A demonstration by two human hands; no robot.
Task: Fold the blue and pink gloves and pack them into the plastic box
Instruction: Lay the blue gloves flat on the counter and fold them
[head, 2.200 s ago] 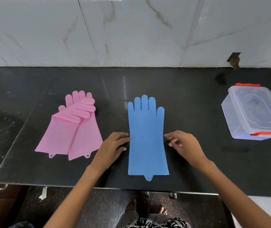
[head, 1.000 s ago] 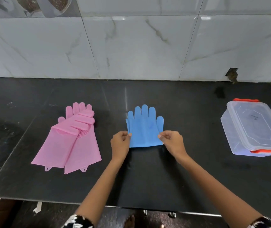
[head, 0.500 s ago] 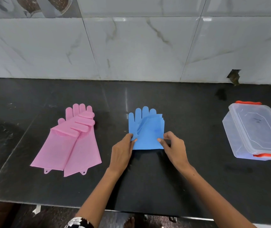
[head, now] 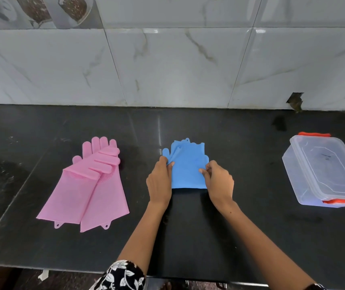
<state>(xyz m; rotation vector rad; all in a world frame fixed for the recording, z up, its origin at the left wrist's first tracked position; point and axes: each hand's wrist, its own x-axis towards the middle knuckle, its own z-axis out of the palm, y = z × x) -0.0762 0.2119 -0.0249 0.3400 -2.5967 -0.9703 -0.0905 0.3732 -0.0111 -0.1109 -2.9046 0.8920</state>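
The blue gloves (head: pixel 188 164) lie folded in half on the black counter (head: pixel 188 227), cuff end laid over the fingers. My left hand (head: pixel 160 181) pinches their left edge and my right hand (head: pixel 217 183) pinches their right edge. Two pink gloves (head: pixel 90 185) lie flat and overlapping to the left, fingers pointing at the wall. The clear plastic box (head: pixel 326 170) with red clips stands at the right, its lid on.
A white marble-tiled wall (head: pixel 167 65) runs along the back of the counter. The counter's front edge is close to my body. A patterned sleeve (head: pixel 123 275) shows at the bottom.
The blue gloves went from lying full length to folded in half, cuff brought up over the fingers. Both hands moved away from me with the fold and now pinch its sides.
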